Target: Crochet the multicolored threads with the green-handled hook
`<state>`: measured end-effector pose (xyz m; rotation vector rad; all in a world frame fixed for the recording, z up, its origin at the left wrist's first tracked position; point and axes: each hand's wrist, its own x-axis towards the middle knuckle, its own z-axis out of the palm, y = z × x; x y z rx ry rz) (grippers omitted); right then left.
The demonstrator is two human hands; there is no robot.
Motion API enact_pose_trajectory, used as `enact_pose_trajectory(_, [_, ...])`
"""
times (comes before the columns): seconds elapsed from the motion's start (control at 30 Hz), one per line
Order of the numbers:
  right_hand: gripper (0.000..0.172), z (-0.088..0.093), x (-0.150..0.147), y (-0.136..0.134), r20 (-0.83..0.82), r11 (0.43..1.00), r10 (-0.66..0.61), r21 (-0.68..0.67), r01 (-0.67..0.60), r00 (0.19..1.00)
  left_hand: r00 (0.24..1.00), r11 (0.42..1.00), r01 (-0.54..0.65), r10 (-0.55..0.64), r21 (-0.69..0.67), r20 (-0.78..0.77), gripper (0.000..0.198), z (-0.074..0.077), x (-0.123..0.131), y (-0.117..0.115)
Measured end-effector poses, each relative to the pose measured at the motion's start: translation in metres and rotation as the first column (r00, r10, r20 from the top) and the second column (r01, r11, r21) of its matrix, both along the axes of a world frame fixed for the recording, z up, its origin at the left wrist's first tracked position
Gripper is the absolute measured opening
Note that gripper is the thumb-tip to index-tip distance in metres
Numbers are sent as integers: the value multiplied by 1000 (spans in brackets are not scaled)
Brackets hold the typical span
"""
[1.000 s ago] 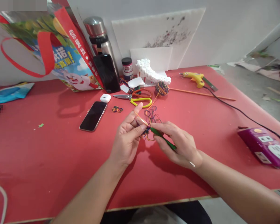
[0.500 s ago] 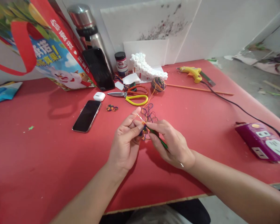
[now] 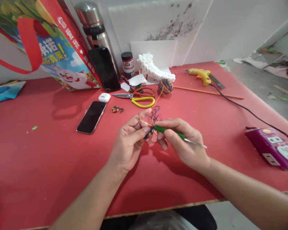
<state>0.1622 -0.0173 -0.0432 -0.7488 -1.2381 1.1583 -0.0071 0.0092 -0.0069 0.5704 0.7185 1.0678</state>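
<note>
Head view: both hands meet over the middle of the red table, close in front of the person.
Left hand: thumb and bent fingers pinch the yarn knot, a small many-coloured bundle; the forefinger is raised, with an orange strand running over it.
Right hand: fingers are closed around the hook, gripping its green handle; the bare metal tail sticks out to the right past the hand.
Hook axis: nearly level, running right to left, with the working end at the yarn knot; the tip itself is hidden in the yarn.
Key relation: the yarn knot lies between the two hands, held in the left fingertips and just left of the right fingertips, so the left hand is the nearer one.
Loose yarn: a tangle of loops lies on the table just beyond the hands, with a strand leading to the yarn ball.
Around: scissors, a phone, a glue gun and a purple power strip, all well apart from the hands.
</note>
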Motion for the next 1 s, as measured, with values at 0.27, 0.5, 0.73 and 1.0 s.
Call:
enact_pose_trajectory(0.27, [29, 4, 23, 27, -423, 812, 319, -339, -474, 848, 959, 947, 194, -129, 255, -251, 34, 5, -12, 0])
enact_pose_trajectory(0.5, [31, 8, 38, 32, -346, 821, 350, -335, -463, 871, 929, 907, 237, -106, 347, -356, 41, 8, -15, -4])
enact_pose_trajectory(0.73, [30, 11, 36, 30, -297, 849, 321, -331, -412, 899, 932, 916, 250, -140, 314, -335, 42, 8, -13, -3])
enact_pose_trajectory(1.0, [18, 18, 20, 7, 179, 993, 113, 22, -119, 977, 958, 960, 232, -196, 159, -210, 40, -1, -8, -2])
